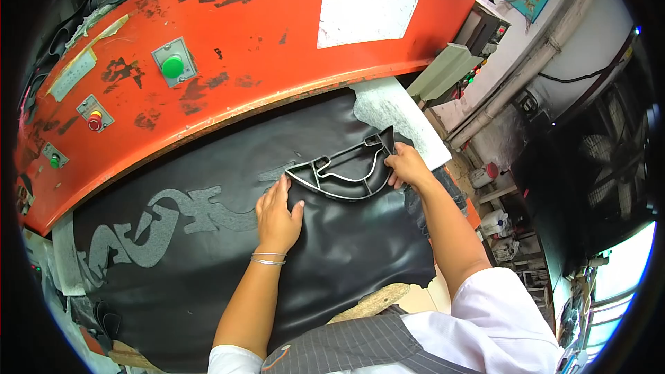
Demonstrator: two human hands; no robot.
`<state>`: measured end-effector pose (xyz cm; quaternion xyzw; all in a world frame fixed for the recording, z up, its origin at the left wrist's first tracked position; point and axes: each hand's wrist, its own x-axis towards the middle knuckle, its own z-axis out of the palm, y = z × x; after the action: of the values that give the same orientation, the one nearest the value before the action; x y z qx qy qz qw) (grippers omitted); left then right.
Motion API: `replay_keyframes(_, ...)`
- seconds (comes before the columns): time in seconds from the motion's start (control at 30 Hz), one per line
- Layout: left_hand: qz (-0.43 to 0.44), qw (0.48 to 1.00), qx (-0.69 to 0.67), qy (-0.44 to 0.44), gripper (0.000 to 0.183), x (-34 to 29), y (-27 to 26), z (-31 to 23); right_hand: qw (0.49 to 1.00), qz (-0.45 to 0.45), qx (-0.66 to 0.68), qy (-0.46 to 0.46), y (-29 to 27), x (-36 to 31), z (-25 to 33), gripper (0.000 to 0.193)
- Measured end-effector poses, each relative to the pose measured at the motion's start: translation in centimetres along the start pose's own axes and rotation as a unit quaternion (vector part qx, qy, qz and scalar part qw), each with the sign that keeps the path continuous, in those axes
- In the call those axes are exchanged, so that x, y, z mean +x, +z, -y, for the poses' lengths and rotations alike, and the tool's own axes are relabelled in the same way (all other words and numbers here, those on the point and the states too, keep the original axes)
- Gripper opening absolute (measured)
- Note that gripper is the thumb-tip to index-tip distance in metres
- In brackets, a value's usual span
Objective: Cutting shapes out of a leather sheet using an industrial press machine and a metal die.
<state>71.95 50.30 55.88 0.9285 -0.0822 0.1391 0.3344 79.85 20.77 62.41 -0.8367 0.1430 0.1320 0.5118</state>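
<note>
My right hand (409,167) grips the right end of a crescent-shaped metal cutting die (343,195), thumb and fingers closed round its outer wall. The die has inner cross strips and a curved inner blade, and it rests on or just over a black leather sheet (346,242). At its left tip is my left hand (278,218), lying on the leather with fingers stretched out and thumb apart, fingertips at or touching the tip. Left of that hand, curved cut-out gaps (163,239) in the sheet show a grey surface.
A red press beam (263,28) spans the far side, with a green button (172,66) and a red knob (95,121). The pale cutting board (409,118) shows at the right. A black fan (603,159) stands further right, beside containers (483,174) on a shelf.
</note>
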Motion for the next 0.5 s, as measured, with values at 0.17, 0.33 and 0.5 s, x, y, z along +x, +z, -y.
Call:
replay_keyframes(0.17,0.016,0.998,0.040,-0.044,0.068,1.1,0.6,-0.8,0.999,-0.026,0.028,0.013,1.8,0.6,-1.5,0.023)
replay_keyframes(0.33,-0.015,0.994,0.092,-0.056,0.087,1.7,1.4,-0.9,0.996,-0.041,-0.066,-0.037,1.3,0.7,-2.0,0.052)
replay_keyframes(0.5,-0.006,0.998,0.021,-0.064,0.087,3.2,0.8,-0.4,0.930,-0.056,-0.233,-0.278,0.4,-1.3,-4.5,0.076)
